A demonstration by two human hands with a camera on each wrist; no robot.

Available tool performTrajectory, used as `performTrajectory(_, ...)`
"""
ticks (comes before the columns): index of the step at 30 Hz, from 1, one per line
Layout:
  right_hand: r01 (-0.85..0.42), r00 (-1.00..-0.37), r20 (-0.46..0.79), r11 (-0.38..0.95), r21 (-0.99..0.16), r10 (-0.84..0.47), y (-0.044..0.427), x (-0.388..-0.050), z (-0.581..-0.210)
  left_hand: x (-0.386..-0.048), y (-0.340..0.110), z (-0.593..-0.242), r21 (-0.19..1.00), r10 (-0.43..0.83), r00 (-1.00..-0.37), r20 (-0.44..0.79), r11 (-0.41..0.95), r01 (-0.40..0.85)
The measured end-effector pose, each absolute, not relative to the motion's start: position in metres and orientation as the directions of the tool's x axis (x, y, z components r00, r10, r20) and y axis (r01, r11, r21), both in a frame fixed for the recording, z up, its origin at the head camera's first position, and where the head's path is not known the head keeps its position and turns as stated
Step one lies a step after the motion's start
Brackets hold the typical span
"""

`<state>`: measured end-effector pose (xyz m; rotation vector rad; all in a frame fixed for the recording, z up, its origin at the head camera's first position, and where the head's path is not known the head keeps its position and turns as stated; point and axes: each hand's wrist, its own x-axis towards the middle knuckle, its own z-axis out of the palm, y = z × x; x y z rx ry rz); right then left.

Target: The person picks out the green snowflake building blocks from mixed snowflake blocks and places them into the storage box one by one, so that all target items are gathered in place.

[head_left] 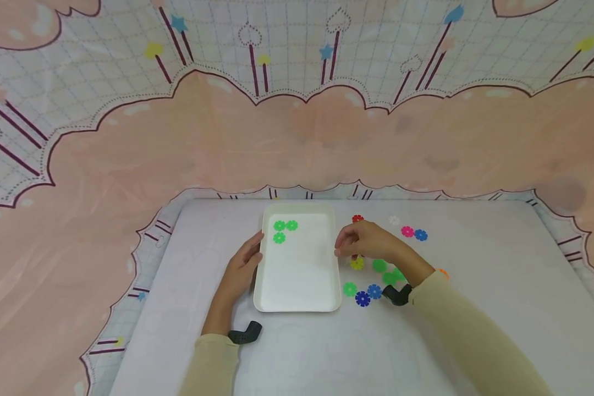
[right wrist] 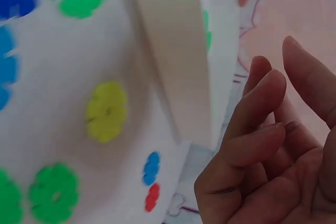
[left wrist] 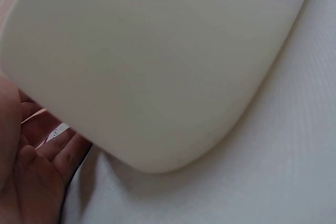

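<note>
The left hand (head_left: 240, 272) grips the left edge of a white rectangular tray (head_left: 297, 308); in the left wrist view its fingers (left wrist: 68, 150) bend at the rim beside the tray's pale side (left wrist: 157, 77). Three green flower-shaped discs (head_left: 279, 238) lie in the tray's upper left. Over the tray's right edge hovers the right hand (head_left: 371, 241), its fingers loosely bent. The right wrist view shows a gap between thumb and fingers of that hand (right wrist: 278, 145), with nothing seen in it. A yellow disc (head_left: 357, 263) lies just below the hand, right of the tray.
Several green discs (head_left: 379, 265) lie near the right forearm. Dark blue (head_left: 363, 298) and lighter blue (head_left: 374, 291) discs sit near the tray's lower right. Farther back are a red (head_left: 357, 218), a pink (head_left: 407, 231) and a blue disc (head_left: 421, 235). An orange disc (head_left: 443, 273) is partly covered by the sleeve.
</note>
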<state>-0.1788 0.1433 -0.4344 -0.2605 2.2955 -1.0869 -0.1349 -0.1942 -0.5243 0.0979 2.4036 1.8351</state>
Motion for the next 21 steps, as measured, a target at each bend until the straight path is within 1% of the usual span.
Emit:
performTrajectory(2, 0.054, -0.812, -0.425, 0.674, -0.737, -0.399, 0.152, -0.174, -0.441, -0.135, -0.194, -0.524, 0.964, 0.124, -0.991, -0.057, 0.264, -0.022)
performTrajectory(8, -0.008, -0.789, -0.424, 0.698, -0.716, -0.444, 0.163, -0.162, -0.457, -0.136, -0.195, -0.526, 0.968, 0.118, -0.991, -0.07, 0.249, -0.038)
performTrajectory(15, -0.023, -0.804, -0.45, 0.777, -0.629, -0.388, 0.158, -0.146, -0.469, -0.134, -0.193, -0.521, 0.966, 0.12, -0.989, -0.091, 0.251, -0.059)
performTrajectory(21, -0.035, -0.802, -0.448, 0.78, -0.625, -0.395, 0.157, -0.141, -0.477, -0.136, -0.195, -0.527, 0.963, 0.115, -0.991, -0.068, 0.266, -0.035)
